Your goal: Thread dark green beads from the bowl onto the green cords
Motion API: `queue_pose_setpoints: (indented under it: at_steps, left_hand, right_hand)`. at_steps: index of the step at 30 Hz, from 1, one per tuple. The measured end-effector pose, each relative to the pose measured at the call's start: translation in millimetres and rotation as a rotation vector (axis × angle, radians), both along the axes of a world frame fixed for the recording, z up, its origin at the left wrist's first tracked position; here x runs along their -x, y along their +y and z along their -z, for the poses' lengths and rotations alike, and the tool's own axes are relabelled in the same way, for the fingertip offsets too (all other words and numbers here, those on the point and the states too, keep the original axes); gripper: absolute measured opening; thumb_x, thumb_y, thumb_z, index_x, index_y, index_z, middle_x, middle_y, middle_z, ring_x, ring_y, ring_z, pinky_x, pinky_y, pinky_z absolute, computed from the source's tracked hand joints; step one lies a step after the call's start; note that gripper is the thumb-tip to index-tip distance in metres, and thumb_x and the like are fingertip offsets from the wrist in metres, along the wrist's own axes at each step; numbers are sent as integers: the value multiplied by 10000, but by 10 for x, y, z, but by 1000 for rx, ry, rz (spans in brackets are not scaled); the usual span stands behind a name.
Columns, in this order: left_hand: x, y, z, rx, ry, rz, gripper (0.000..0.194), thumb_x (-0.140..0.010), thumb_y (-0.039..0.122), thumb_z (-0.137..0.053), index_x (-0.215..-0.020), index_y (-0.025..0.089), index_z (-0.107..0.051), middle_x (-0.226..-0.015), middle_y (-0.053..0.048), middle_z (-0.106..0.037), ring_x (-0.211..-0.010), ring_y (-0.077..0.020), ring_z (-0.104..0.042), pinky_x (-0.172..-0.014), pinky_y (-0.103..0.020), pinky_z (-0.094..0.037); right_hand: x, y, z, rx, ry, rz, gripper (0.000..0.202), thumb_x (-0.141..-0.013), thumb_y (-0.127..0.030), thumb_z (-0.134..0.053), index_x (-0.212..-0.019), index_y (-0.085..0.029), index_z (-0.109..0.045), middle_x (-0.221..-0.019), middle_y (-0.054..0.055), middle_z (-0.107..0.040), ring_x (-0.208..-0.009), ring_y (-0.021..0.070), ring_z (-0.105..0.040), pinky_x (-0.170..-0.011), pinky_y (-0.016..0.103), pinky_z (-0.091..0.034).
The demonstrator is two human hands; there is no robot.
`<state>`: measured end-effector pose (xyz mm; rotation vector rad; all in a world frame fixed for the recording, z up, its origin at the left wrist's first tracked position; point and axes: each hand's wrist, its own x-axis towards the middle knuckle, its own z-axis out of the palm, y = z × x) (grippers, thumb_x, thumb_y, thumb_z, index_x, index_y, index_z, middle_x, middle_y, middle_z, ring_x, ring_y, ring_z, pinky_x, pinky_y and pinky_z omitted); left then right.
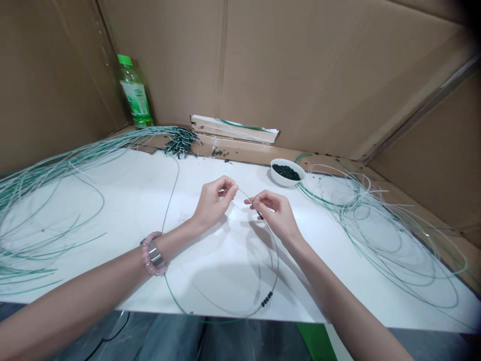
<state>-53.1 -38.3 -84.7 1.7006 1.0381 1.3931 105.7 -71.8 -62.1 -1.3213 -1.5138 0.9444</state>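
This looks like a small craft workshop: cardboard walls enclose a white bench, wires lie along its left and right edges, and a bowl of beads sits near the far edge.

Forearms angle inward, left hand and right hand near each other, thumbs pinched to fingers

Matt brown cardboard forms the walls across the top of the frame, creased in places. At upper left, the bottle is clear, glossy plastic with a smooth wrapped label. The white tabletop in the middle looks smooth, with a soft sheen. The bowl, right of centre, is smooth, plastic or ceramic. The looped wire looks smooth and coated. At lower left, the bracelet pairs shiny metal with polished-looking pink beads.
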Motion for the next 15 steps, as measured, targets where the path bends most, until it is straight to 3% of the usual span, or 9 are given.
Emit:
queue_pose_setpoints:
  at_steps: [3,6,12,15]
  left_hand:
    - [11,13,5,19,-19,10,151,-808,268,-541,-710,154,-528,-688,12,-527,-637,-96,-520,-622,-215,-436]
    - [4,-21,3,32,-3,52,149,-814,269,-540,-721,153,-549,-692,12,-543,-649,-96,-529,-623,-206,-431]
    - [-40,-107,-41,39,0,108,165,-815,286,-546,-724,151,-574,-714,1,-569,-688,-108,-547,-650,-211,-442]
    - [-92,-21,-73,42,-3,136,191,-817,326,-538,-757,152,-588,-747,-15,-588,-715,-122,-563,-665,-225,-453]
  right_hand:
    - [-25,35,-3,49,111,-5,211,-758,-350,-514,-739,-166,-616,-878,79,-703,-823,196,-648,-568,245,-482]
    - [-12,49,18,-51,74,6,197,-754,-345,-562,-804,-173,-644,-886,74,-703,-838,190,-645,-603,250,-494]
    - [2,54,53,-164,-3,-23,145,-759,-278,-574,-724,-160,-651,-730,51,-681,-723,159,-639,-583,234,-486]
    - [-87,109,19,-229,12,14,144,-762,-287,-569,-709,-163,-617,-701,33,-642,-689,144,-612,-577,233,-496]
